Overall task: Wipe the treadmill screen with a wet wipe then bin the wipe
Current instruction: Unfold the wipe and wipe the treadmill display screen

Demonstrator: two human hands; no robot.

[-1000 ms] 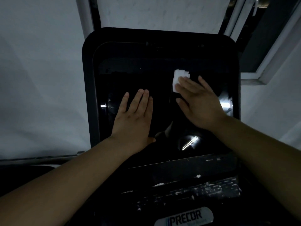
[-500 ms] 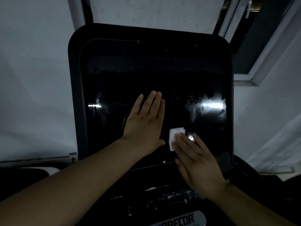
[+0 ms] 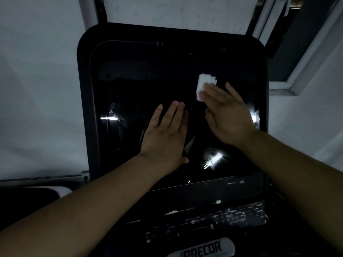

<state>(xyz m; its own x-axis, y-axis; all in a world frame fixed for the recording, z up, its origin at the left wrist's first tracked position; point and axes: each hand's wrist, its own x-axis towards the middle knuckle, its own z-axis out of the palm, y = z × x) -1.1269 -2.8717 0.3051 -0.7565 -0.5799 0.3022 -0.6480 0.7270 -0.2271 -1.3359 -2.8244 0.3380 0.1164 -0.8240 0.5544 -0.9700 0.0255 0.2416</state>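
The treadmill screen (image 3: pixel 141 89) is a large black glossy panel in a dark rounded frame, filling the middle of the view. A folded white wet wipe (image 3: pixel 202 84) lies flat against the upper right part of the glass. My right hand (image 3: pixel 228 114) presses on it with flat fingers, so only the wipe's upper left part shows. My left hand (image 3: pixel 165 134) rests flat on the middle of the screen, fingers together, holding nothing. No bin is in view.
Below the screen is a worn black console (image 3: pixel 204 217) with chipped markings and a PRECOR badge (image 3: pixel 202 249). Pale walls surround the machine. A window frame (image 3: pixel 297 75) sits at the upper right. A dark ledge (image 3: pixel 37 193) lies at the lower left.
My right hand slid the wipe from the upper right of the screen down to its bottom edge, then back up to the upper right. My left hand stayed flat on the glass.
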